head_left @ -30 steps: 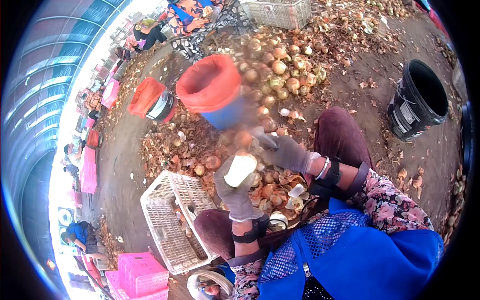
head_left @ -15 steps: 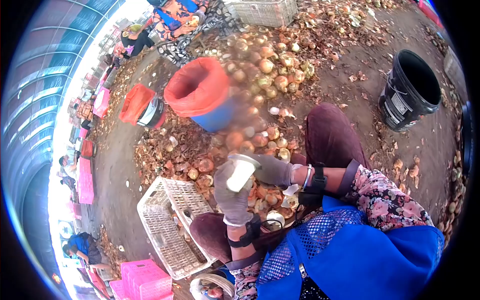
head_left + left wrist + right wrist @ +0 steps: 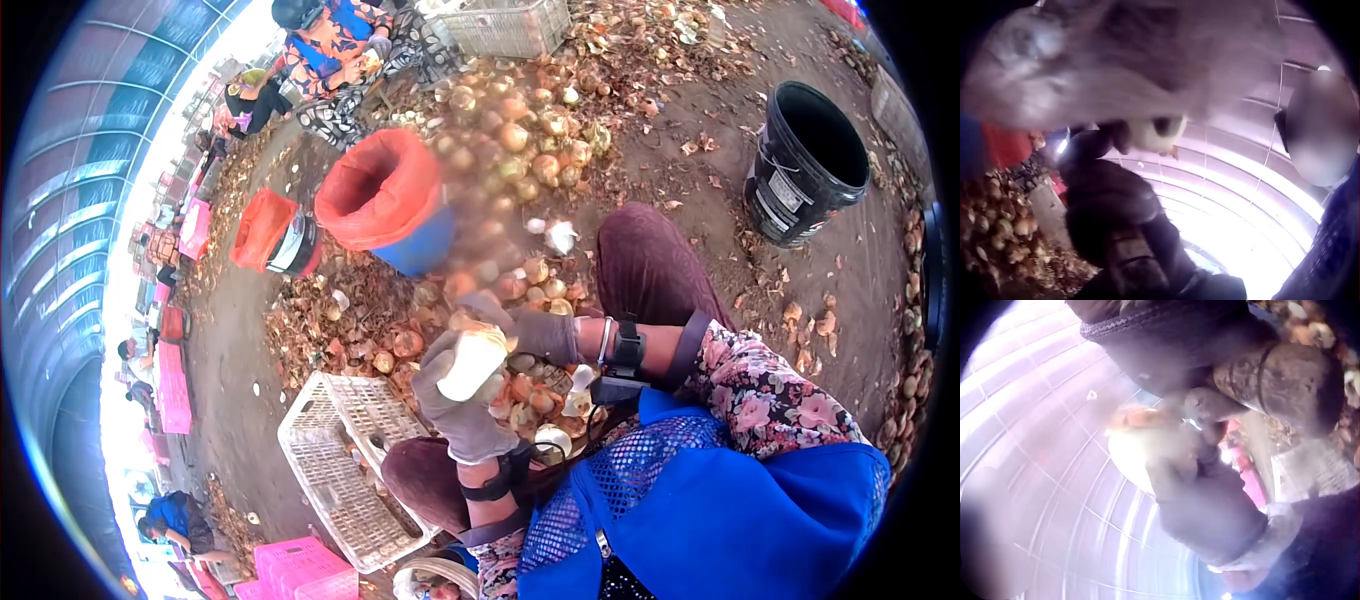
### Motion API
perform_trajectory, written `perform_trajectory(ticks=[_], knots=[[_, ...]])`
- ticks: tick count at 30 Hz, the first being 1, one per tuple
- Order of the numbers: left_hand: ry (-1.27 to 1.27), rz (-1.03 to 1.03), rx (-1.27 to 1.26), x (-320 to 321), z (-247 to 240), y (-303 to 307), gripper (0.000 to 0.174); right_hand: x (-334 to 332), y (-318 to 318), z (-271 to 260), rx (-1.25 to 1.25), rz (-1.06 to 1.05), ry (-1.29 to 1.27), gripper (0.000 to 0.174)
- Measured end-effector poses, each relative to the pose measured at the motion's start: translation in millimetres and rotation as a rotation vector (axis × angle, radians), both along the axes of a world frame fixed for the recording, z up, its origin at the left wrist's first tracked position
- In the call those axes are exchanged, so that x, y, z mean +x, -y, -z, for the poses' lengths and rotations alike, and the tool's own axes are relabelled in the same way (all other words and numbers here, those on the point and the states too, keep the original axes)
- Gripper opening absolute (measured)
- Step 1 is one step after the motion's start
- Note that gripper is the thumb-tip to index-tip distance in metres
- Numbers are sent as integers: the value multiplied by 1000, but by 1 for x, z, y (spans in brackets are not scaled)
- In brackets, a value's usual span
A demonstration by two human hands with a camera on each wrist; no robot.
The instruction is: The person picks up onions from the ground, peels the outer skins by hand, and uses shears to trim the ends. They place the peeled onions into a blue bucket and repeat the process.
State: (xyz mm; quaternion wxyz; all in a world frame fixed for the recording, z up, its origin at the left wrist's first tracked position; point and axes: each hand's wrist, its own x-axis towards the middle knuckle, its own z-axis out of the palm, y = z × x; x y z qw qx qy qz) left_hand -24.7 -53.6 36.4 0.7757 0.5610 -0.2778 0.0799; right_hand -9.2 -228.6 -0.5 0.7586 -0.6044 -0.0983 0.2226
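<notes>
A gloved left hand (image 3: 462, 418) grips a mostly peeled white onion (image 3: 472, 366), with brown skin showing at its upper end. The gloved right hand (image 3: 545, 335) meets the onion's far side, its fingers curled round a small knife whose blade is blurred here. A glint of metal shows between the hands in the right wrist view. There, the pale onion (image 3: 1132, 453) sits in the left hand (image 3: 1210, 506) with a brown strip of skin along its top. In the left wrist view, part of the onion (image 3: 1147, 133) shows below the near glove.
Onions (image 3: 515, 140) and loose skins lie heaped ahead. A blue bucket (image 3: 420, 245) with a red mesh bag lining stands beyond the hands. A white crate (image 3: 350, 470) is at the left knee, a black bucket (image 3: 805, 165) at the right. Other people sit farther off.
The right hand has come in from beside the onion, its blade crossing the onion's top half a second ago. A flap of skin now stands at that end. The head view has shifted slightly.
</notes>
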Motion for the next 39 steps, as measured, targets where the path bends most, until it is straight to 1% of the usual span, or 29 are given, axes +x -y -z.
perform_trajectory(ticks=[1, 2, 3, 6, 7, 8, 10, 11, 12, 13, 14, 15, 16, 17, 19, 20, 21, 24, 26, 28, 29, 32, 33, 36, 37, 39], knots=[[-7, -28, 12, 2, 5, -1, 64, 4, -5, 4, -16, 29, 105, 27], [-12, -57, 21, 3, 8, -2, 65, 2, -2, 8, -26, 47, 24, 26], [-63, -76, -6, 3, 5, -3, 62, -3, 1, -13, -33, 68, -57, 26], [-172, -172, -7, 12, 7, -15, 65, -6, 2, -15, 156, 125, -161, 27], [-144, -145, -9, 11, 5, -14, 61, -12, 3, -33, 266, 137, -132, 31], [-65, -226, 145, 9, 1, -16, 57, -6, -4, -19, 203, 191, 1, 33], [108, -348, 425, 6, -1, -22, 51, 11, -32, 39, 86, 340, 256, 36], [60, -340, 293, 5, 3, -18, 44, 18, -45, 64, 30, 432, 369, 37], [58, -222, 155, 6, 4, -16, 47, 15, -36, 55, -140, 471, 445, 37], [5, -139, 67, 2, -2, -9, 48, 4, -25, 24, -301, 473, 439, 37], [6, -145, 56, 13, 25, -21, 50, -2, -20, 5, -400, 465, 404, 37], [90, -162, 139, 20, 31, -25, 51, -6, -17, -12, -448, 461, 352, 37], [176, -183, 217, 26, 37, -30, 53, 9, -25, 14, -472, 487, 494, 34], [264, -206, 288, 32, 43, -35, 54, 6, -15, 1, -419, 431, 375, 32], [320, -261, 367, 27, 40, -31, 55, -6, -6, -27, -291, 344, 209, 30], [310, -271, 380, 23, 39, -28, 56, -12, -2, -41, -234, 307, 122, 29], [262, -260, 372, 19, 35, -24, 56, -14, 1, -45, -234, 307, 101, 29], [126, -219, 312, 9, 29, -16, 58, -23, 4, -56, -194, 407, 183, 31], [27, -176, 236, 5, 23, -10, 60, -13, -2, -40, -339, 404, 144, 32], [-77, -115, 142, 1, 18, -4, 61, 5, -12, -1, -482, 485, 317, 31], [-122, -89, 89, 0, 14, 0, 62, 13, -17, 9, -553, 519, 409, 32], [-207, -40, -19, -2, 8, 6, 64, -3, -14, -14, -499, 567, 400, 28], [-212, -40, -37, -1, 8, 9, 65, -2, -15, -10, -542, 610, 494, 27], [-166, -181, 178, 5, 9, 7, 60, -4, -20, -2, -396, 708, 577, 28], [-16, -380, 460, 9, 16, 0, 53, -9, -16, -7, -481, 612, 533, 31], [92, -468, 667, 13, 22, -5, 51, -11, -19, -8, -445, 607, 633, 34]])
